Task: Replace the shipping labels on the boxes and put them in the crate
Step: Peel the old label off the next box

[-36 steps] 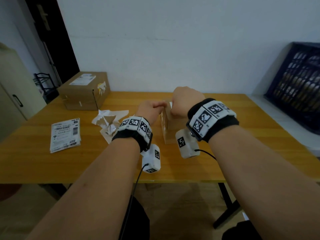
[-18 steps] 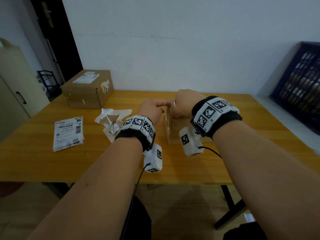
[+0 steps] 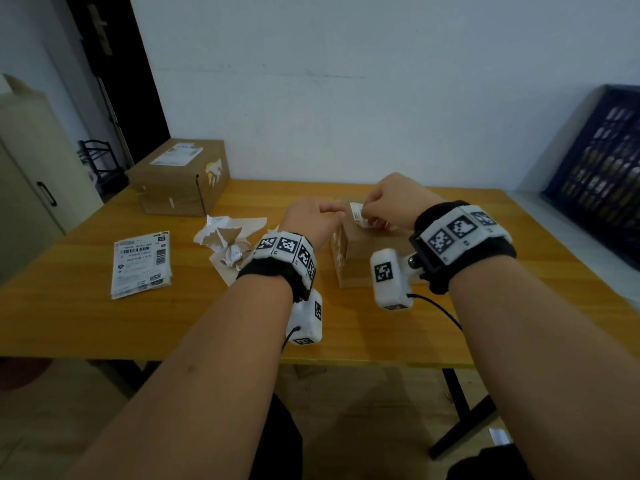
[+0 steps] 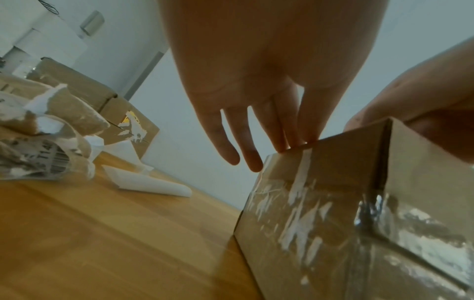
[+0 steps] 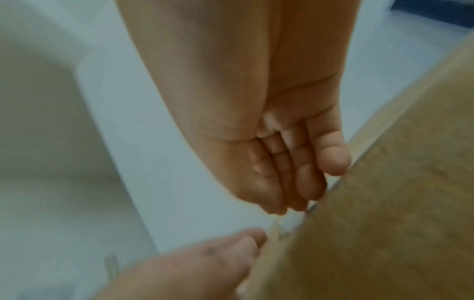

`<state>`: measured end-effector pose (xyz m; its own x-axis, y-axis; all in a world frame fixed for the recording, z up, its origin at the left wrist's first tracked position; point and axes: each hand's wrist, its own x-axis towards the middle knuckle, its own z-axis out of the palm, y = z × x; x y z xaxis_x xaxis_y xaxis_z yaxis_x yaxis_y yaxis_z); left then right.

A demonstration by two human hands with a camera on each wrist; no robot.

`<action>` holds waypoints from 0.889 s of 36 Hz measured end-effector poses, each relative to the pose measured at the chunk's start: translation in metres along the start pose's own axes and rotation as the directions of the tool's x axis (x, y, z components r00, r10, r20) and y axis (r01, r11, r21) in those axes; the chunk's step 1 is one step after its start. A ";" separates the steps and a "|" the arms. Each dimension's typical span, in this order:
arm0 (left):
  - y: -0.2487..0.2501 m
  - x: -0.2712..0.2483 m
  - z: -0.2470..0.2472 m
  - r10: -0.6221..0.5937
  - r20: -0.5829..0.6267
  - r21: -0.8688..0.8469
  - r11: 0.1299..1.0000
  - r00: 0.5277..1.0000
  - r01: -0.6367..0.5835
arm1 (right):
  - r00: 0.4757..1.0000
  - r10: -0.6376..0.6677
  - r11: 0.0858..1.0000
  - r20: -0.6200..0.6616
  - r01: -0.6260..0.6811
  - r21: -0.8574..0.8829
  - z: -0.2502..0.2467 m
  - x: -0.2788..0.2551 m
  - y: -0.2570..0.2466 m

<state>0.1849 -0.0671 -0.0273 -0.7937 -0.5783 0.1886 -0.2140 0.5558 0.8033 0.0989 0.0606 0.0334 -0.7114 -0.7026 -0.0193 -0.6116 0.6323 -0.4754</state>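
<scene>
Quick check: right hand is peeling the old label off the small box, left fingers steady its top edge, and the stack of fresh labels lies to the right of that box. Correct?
Not quite. The head view shows the stack of fresh labels lying left of the small box, past the torn paper scraps. The rest holds: the right hand pinches the old label, and the left hand steadies the box's top edge.

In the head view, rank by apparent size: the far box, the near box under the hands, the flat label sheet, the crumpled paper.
1. Far box
2. Near box, partly hidden by hands
3. Label sheet and crumpled paper: too alike to rank.
</scene>
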 end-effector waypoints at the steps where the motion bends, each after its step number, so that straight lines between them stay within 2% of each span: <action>1: 0.000 0.000 0.000 0.002 0.000 0.007 1.000 1.000 -0.002 | 1.000 -0.004 0.999 -0.004 0.004 0.038 -0.002 -0.002 0.003; 8: 0.001 0.000 0.002 -0.010 -0.011 -0.020 1.000 1.000 0.009 | 0.997 -0.052 0.997 -0.051 0.055 0.063 0.004 -0.008 0.012; 13: 0.001 -0.001 0.003 -0.006 -0.012 -0.017 1.000 1.000 0.006 | 0.990 -0.076 0.995 -0.115 0.068 -0.076 0.011 -0.007 0.004; 21: 0.002 -0.001 0.005 0.021 -0.030 -0.007 1.000 0.999 -0.021 | 0.990 -0.120 0.935 -0.079 0.086 -0.344 0.016 -0.004 -0.003; 32: -0.001 0.001 0.006 0.023 -0.024 -0.024 0.999 0.999 -0.024 | 0.993 -0.085 0.918 -0.079 0.047 -0.394 0.016 -0.001 0.000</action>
<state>0.1813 -0.0645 -0.0311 -0.7846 -0.5794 0.2207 -0.1810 0.5546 0.8122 0.1054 0.0562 0.0194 -0.6819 -0.7258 0.0910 -0.7315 0.6759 -0.0903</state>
